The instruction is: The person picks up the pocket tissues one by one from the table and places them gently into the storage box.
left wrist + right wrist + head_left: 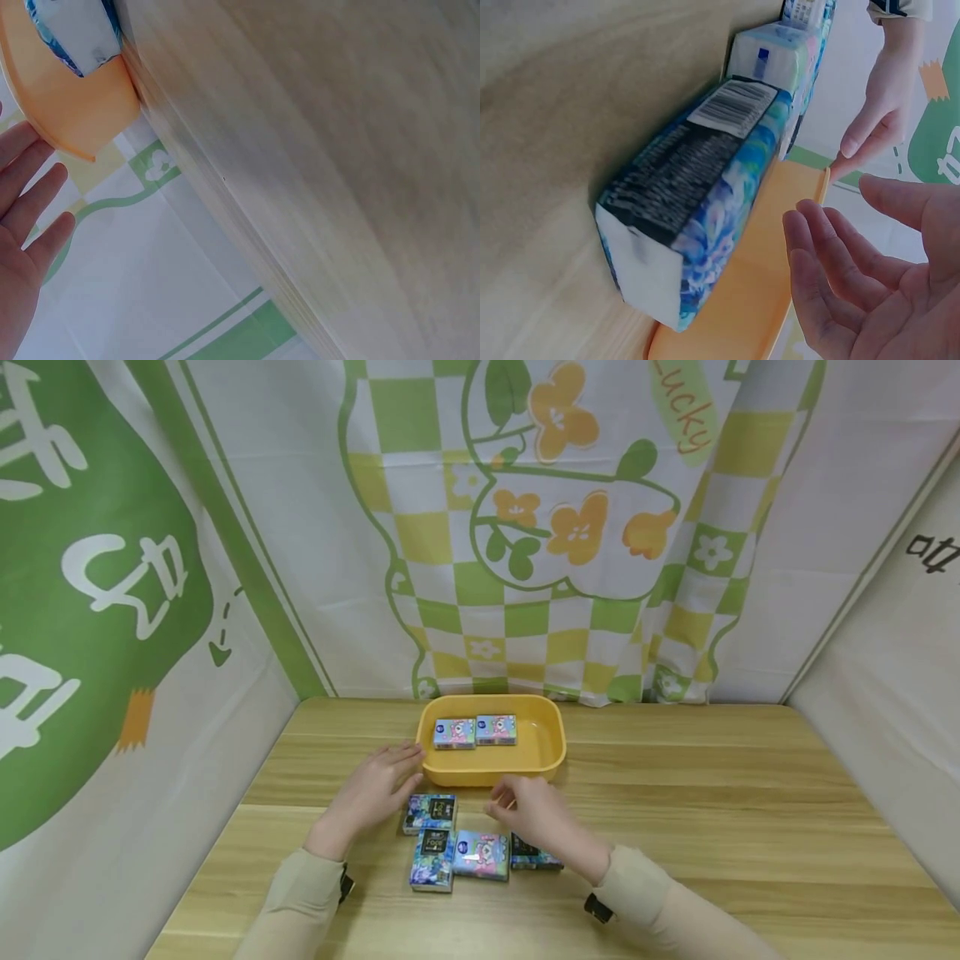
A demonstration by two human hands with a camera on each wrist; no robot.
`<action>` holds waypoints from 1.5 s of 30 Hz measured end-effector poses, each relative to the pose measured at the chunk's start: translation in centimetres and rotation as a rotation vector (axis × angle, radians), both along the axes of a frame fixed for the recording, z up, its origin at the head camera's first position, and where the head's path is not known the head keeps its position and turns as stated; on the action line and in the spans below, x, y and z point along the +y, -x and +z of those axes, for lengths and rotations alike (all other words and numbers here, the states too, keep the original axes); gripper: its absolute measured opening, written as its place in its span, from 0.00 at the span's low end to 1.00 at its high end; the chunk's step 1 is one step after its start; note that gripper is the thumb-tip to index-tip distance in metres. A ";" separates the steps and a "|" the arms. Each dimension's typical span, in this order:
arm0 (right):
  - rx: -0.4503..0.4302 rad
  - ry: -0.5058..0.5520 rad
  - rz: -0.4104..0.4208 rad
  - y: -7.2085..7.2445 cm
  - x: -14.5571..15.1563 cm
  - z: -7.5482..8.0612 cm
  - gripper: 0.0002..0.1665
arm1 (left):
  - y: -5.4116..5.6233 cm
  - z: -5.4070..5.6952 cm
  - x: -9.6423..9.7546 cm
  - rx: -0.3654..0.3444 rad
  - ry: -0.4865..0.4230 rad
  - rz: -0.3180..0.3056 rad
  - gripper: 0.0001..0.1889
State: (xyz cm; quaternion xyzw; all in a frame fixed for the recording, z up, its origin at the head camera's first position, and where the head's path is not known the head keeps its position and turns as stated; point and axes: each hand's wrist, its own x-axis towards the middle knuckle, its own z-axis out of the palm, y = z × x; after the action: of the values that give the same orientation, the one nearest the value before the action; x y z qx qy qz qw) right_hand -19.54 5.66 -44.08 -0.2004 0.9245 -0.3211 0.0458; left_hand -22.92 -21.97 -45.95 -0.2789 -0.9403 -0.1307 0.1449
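Observation:
My left hand (375, 789) rests its outstretched fingertips against the left rim of a yellow plastic tray (536, 756). Slightly curled and holding nothing, the fingers of my right hand (536, 810) hover in front of the tray. Beneath that hand lies a dark blue floral tissue pack (705, 187), partly hidden in the head view. To its left is a pink-and-blue cartoon tissue pack (481, 856). Two more dark floral packs, one farther back (431, 812) and one nearer (432, 860), lie by my left hand. Inside the tray, two cartoon packs (454, 733) sit side by side at the left.
The wood-grain table (712, 793) reaches to a printed curtain (525, 618) behind the tray. Fabric walls with green and white print (172, 635) stand at both sides.

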 end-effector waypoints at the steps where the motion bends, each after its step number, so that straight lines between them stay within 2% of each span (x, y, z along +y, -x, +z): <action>1: 0.001 -0.001 0.006 -0.1 0.0 0.0 0.13 | 0.0 0.0 0.0 0.000 -0.001 -0.002 0.20; 9: 0.009 -0.016 0.065 -0.4 0.0 -0.5 0.13 | 0.2 0.0 0.0 0.004 0.005 -0.007 0.20; 17: -0.003 -0.004 0.180 -0.4 -0.1 -1.2 0.16 | 0.2 -0.2 0.0 0.011 0.005 -0.006 0.20; 25: -0.007 -0.013 0.234 -0.7 -0.3 -1.5 0.18 | 0.1 -0.1 0.0 0.004 0.008 -0.004 0.20; 33: -0.069 -0.111 0.241 -0.8 -0.3 -1.4 0.27 | 0.0 -0.1 0.0 0.001 0.004 -0.003 0.20; 45: -0.051 -0.299 0.262 -0.5 -1.1 -1.4 0.30 | -0.1 0.2 0.0 0.000 0.013 -0.004 0.20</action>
State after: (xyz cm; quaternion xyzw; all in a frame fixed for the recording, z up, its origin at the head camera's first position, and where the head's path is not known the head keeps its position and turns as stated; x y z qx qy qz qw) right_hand -19.04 4.53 -45.49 -0.3019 0.9263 -0.1765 0.1401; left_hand -22.81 -21.95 -45.77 -0.2814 -0.9406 -0.1250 0.1428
